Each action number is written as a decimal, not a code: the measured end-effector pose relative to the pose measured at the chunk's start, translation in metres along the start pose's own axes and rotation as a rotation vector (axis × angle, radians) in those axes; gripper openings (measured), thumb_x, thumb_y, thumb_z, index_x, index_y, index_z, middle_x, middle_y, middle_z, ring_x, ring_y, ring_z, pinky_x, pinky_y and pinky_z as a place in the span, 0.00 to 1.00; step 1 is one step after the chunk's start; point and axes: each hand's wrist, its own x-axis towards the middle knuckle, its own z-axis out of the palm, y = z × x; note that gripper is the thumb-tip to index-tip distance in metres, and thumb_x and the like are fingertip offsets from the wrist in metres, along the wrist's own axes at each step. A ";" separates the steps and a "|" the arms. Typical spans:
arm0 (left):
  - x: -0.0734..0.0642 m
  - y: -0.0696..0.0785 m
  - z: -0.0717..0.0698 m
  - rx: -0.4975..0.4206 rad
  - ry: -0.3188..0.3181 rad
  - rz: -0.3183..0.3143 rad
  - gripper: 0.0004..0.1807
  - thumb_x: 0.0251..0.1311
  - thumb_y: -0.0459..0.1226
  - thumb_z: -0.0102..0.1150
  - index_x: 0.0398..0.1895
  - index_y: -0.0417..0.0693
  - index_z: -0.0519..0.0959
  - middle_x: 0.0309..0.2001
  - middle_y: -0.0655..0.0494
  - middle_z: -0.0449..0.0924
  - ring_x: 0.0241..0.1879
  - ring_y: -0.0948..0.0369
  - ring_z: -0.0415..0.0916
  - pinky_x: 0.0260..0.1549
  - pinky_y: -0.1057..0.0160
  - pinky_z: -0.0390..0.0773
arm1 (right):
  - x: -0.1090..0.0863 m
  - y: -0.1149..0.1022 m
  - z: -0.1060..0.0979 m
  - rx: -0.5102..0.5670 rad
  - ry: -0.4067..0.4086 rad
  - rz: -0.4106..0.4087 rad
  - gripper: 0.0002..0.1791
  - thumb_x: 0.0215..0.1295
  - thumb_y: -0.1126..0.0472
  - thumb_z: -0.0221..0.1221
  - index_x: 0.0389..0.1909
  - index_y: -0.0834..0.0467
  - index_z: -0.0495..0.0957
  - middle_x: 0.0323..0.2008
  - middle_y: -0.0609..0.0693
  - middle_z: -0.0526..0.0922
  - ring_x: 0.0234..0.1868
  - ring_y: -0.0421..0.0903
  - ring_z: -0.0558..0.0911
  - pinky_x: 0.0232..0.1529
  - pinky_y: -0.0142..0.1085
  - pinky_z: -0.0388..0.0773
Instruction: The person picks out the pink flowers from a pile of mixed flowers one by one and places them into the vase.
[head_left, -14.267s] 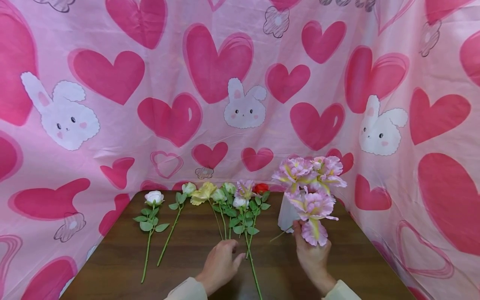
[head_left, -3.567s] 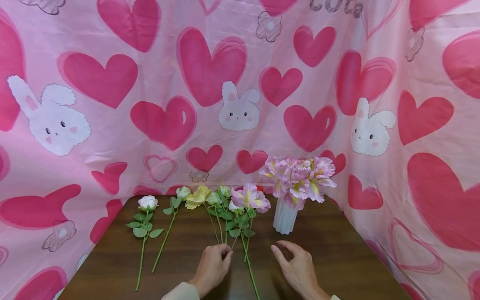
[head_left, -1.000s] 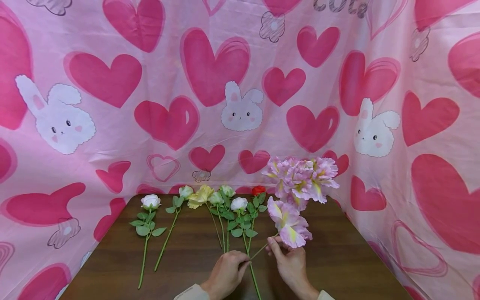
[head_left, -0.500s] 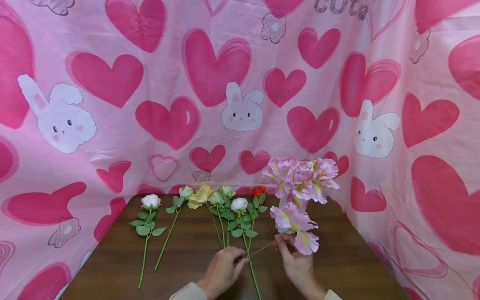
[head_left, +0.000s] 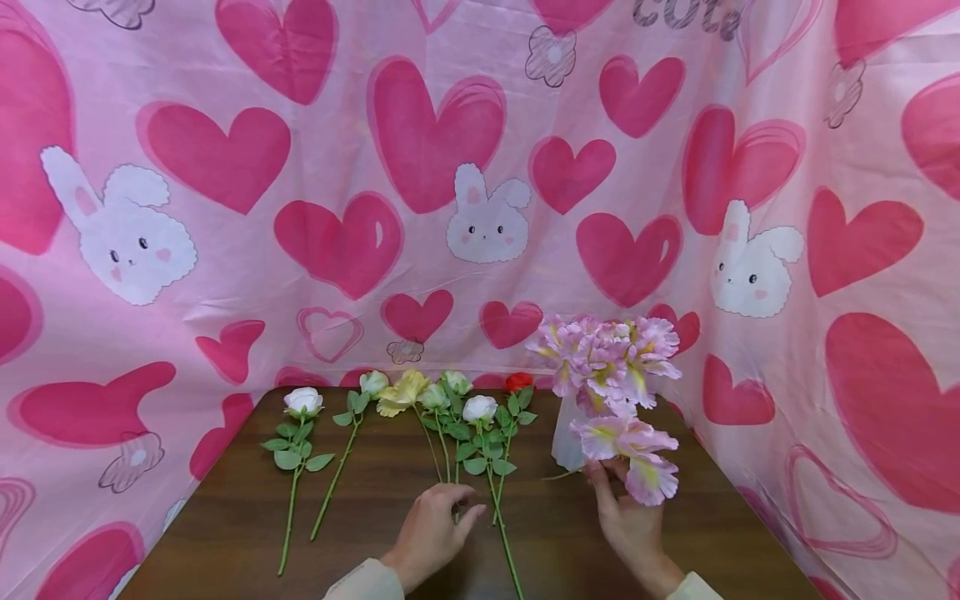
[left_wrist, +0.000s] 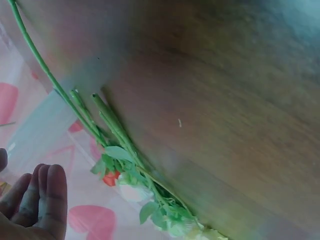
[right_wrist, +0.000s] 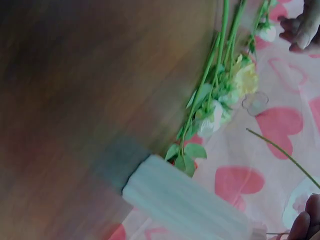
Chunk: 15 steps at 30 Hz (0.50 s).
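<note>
My right hand (head_left: pixel 630 525) pinches a pink-and-yellow artificial iris (head_left: pixel 637 450) just below its bloom. Its thin stem (right_wrist: pixel 282 152) points left, the cut end free, in front of the white vase (head_left: pixel 568 437). Several irises like it (head_left: pixel 603 358) stand in that vase, heads bunched above the rim. My left hand (head_left: pixel 433 529) holds nothing; its fingers are loosely bent, and they show again as fingers (left_wrist: pixel 52 195) in the left wrist view. It hovers near the stem ends of the flowers lying mid-table, just left of a white rose (head_left: pixel 480 408).
Along the back of the brown table (head_left: pixel 232 517) lie a yellow flower (head_left: pixel 405 392), pale green roses (head_left: pixel 433 396) and a red rose (head_left: pixel 519 382). A separate white rose (head_left: pixel 303 402) lies at the left. A pink heart-print cloth (head_left: pixel 420 275) hangs behind.
Earlier my left hand held the iris stem while my right hand took the bloom end. Now the left has let go, and my right hand has carried the iris rightward beside the vase.
</note>
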 end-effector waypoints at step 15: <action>-0.002 -0.005 -0.007 0.061 -0.063 -0.059 0.08 0.61 0.42 0.73 0.37 0.49 0.87 0.31 0.60 0.85 0.31 0.64 0.80 0.30 0.63 0.78 | 0.028 0.011 -0.020 -0.282 0.176 -0.150 0.16 0.66 0.58 0.65 0.26 0.67 0.85 0.21 0.59 0.82 0.49 0.24 0.75 0.56 0.25 0.64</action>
